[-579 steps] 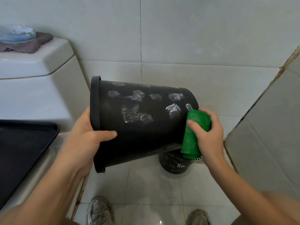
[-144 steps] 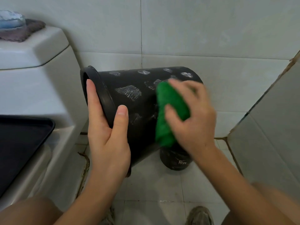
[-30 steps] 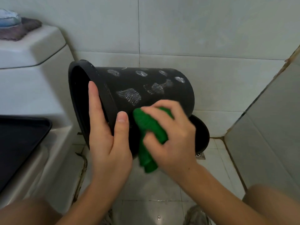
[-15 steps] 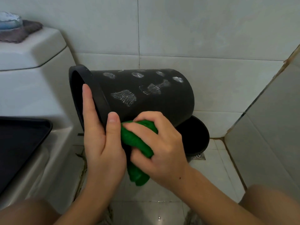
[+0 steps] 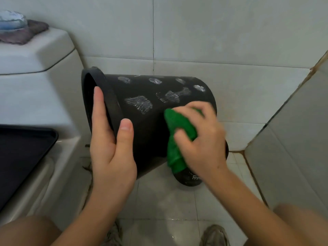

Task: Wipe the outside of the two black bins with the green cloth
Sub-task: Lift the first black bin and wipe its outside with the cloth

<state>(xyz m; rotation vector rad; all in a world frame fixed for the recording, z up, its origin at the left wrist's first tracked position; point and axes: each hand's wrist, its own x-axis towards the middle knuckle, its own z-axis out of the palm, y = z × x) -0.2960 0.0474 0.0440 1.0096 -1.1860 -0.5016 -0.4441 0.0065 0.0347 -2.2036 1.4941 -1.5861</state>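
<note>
Black bin (image 5: 147,125) is lying sideways, mouth pointing left, left hand (image 5: 111,153) gripping its rim; right hand (image 5: 202,141) is clutching the green cloth (image 5: 179,125) against its wall.

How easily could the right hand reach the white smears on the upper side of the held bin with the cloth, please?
Probably easily: the right hand already presses the green cloth on the bin, with nothing covering the smears just above.

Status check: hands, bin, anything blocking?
Left hand grips tilted black bin at rim. Right hand presses green cloth on its side. White smears remain. Nothing blocking.
</note>
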